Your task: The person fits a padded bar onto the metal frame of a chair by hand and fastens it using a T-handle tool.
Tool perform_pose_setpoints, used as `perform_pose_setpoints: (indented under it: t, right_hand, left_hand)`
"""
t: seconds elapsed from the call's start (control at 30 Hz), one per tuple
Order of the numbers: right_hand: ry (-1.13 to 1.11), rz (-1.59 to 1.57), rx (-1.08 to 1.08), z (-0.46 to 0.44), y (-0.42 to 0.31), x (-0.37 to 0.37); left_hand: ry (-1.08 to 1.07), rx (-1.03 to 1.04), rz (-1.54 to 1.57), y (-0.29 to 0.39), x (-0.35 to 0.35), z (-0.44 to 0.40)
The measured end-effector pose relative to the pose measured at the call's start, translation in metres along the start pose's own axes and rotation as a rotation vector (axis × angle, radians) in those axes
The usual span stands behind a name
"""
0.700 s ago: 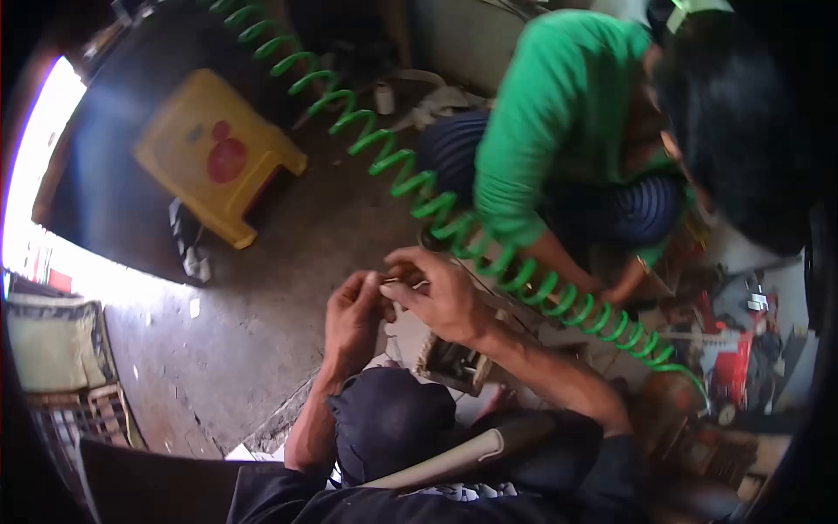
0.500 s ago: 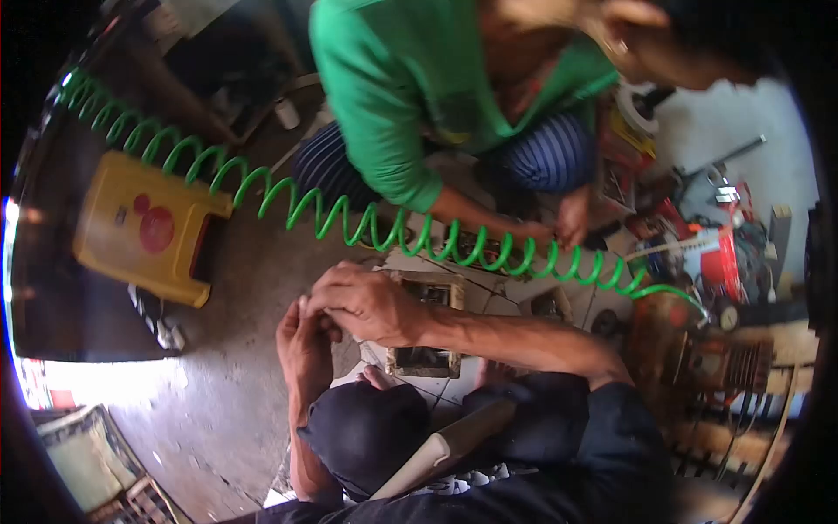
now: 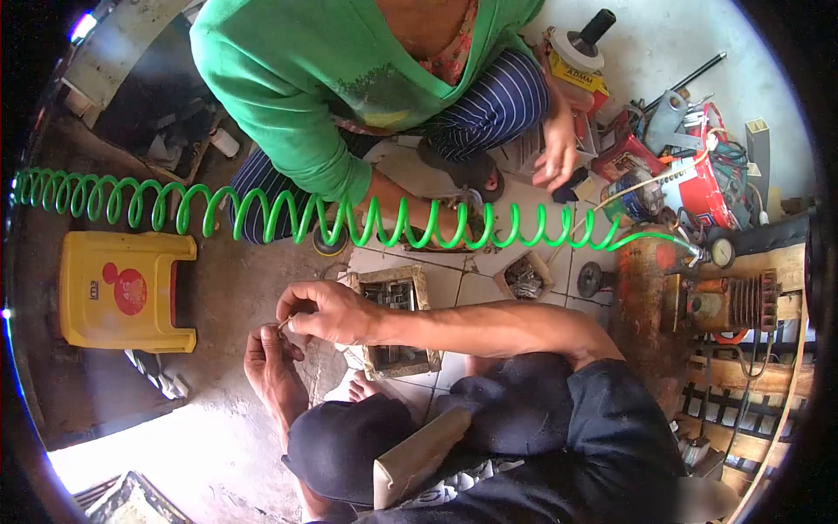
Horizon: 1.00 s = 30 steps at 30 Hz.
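Note:
My left hand [image 3: 278, 371] is closed in a pinch, its fingertips meeting those of my right hand [image 3: 330, 314]. Between them shows a small thin piece [image 3: 285, 322], too tiny to make out. The right hand pinches it with thumb and forefinger. Just right of the hands, a worn wooden frame [image 3: 422, 306] with metal parts inside lies on the tiles. A pale flat board [image 3: 419, 454] rests across my lap.
A green coiled hose [image 3: 375, 223] stretches across the view to a rusty compressor [image 3: 646, 297]. Opposite me sits a person in a green top [image 3: 288, 105]. A yellow stool [image 3: 118, 323] is at left; a box of metal pieces [image 3: 524, 276] and tools lie at right.
The view has swung to the right, so the stool and hose sit further left. My hands remain pinched together. One hand of the other person has lifted away, fingers spread.

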State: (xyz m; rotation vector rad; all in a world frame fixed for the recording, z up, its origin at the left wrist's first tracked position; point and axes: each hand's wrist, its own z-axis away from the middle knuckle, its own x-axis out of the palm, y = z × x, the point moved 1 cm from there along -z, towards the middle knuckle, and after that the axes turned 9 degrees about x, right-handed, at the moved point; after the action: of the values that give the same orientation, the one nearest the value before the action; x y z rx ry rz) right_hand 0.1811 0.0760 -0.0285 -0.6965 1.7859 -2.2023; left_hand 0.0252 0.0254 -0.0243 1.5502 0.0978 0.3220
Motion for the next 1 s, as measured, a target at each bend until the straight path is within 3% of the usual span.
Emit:
perform_pose_setpoints:
  t: [0.07,0.1,0.2,0.23,0.27,0.37,0.4,0.43,0.5,0.57,0.63,0.7,0.77,0.8,0.87,0.93,1.0]
  right_hand:
    - [-0.095,-0.526,0.29,0.003,0.004,-0.005]
    - [-0.084,-0.637,0.328,0.007,0.005,-0.005]
    - [-0.121,-0.7,0.544,0.017,0.008,-0.006]
    - [-0.136,-0.651,0.544,0.018,0.015,-0.006]
    - [-0.118,-0.665,0.537,0.023,0.023,-0.014]
    - [-0.271,-0.442,0.542,0.052,0.044,-0.05]
    - [-0.157,-0.241,0.587,0.067,0.042,-0.067]
    - [0.147,-0.052,0.595,0.081,0.065,-0.077]
    - [0.49,0.637,0.303,0.122,0.078,-0.121]
    - [0.725,0.502,0.603,0.165,0.087,-0.154]
    - [0.899,0.187,0.194,0.209,0.14,-0.187]
    - [1.067,-0.286,0.157,0.236,0.13,-0.2]
    - [1.101,-0.384,0.105,0.252,0.141,-0.214]
    - [1.138,-0.477,0.053,0.256,0.141,-0.219]
    - [1.127,-0.506,0.031,0.257,0.144,-0.221]
    - [1.076,-0.609,0.005,0.249,0.143,-0.218]
    - [1.041,-0.603,0.027,0.225,0.14,-0.215]
  left_hand:
    - [-0.024,0.049,-0.107,0.006,0.007,0.002]
    - [-0.044,0.099,-0.207,0.011,0.013,0.004]
    - [-0.306,0.147,-0.416,0.018,0.021,0.01]
    - [-0.422,0.056,-0.323,0.018,0.023,0.011]
    - [-0.409,0.084,-0.35,0.016,0.027,0.012]
    - [-0.358,0.081,-0.389,0.015,0.013,0.01]
    - [-0.294,0.097,-0.378,0.014,0.006,0.008]
    - [-0.226,0.113,-0.367,0.014,-0.001,0.007]
    - [-0.136,0.161,-0.44,0.027,-0.015,0.011]
    - [-0.15,0.207,-0.357,0.046,-0.028,0.02]
    - [-0.197,0.24,-0.342,0.075,-0.028,0.033]
    - [-0.14,0.307,-0.337,0.095,-0.01,0.052]
    - [-0.247,0.436,-0.338,0.121,0.013,0.072]
    - [-0.352,0.394,-0.067,0.124,0.017,0.066]
    - [-0.554,0.643,-0.25,0.14,0.029,0.086]
    - [-0.772,0.6,-0.444,0.16,0.043,0.088]
    - [-0.763,0.558,-0.467,0.157,0.049,0.099]
